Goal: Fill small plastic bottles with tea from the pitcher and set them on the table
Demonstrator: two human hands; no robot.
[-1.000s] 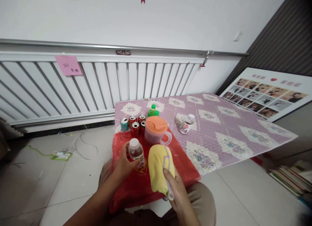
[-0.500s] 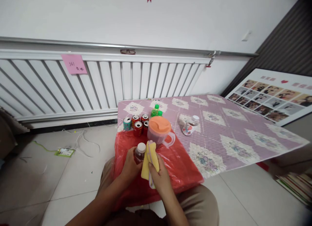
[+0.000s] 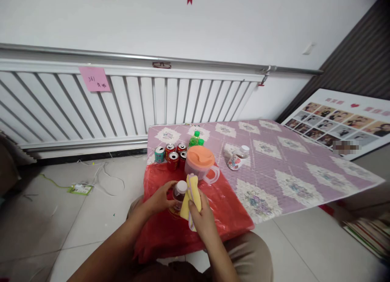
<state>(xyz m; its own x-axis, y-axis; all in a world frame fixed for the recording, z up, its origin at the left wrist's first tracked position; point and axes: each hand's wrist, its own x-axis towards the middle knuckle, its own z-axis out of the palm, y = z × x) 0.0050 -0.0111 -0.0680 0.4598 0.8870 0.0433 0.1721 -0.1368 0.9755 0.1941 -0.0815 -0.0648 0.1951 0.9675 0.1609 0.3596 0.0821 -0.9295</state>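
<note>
A clear bottle of dark drink with a white cap [image 3: 182, 187] stands on the red plastic sheet, close in front of me. My left hand [image 3: 163, 197] is curled around its left side, thumb and fingers against it. In my right hand [image 3: 203, 211] is a folded yellow cloth [image 3: 193, 192] with a pale purple edge, held up against the bottle's right side. The cloth covers part of the bottle. Just beyond stands a clear pitcher with an orange lid [image 3: 200, 157], its handle to the right.
Several drink cans [image 3: 172, 160] cluster left of the pitcher, with green-capped bottles [image 3: 196, 140] behind it. Another white-capped bottle [image 3: 238, 158] stands to the right on the floral tablecloth [image 3: 262, 188]. The red plastic sheet [image 3: 225, 217] covers the near corner. A radiator [image 3: 137, 103] runs behind.
The bottle and the cloth have shifted slightly right. My left hand's fingers have loosened and spread around the bottle. The cloth remains in my right hand.
</note>
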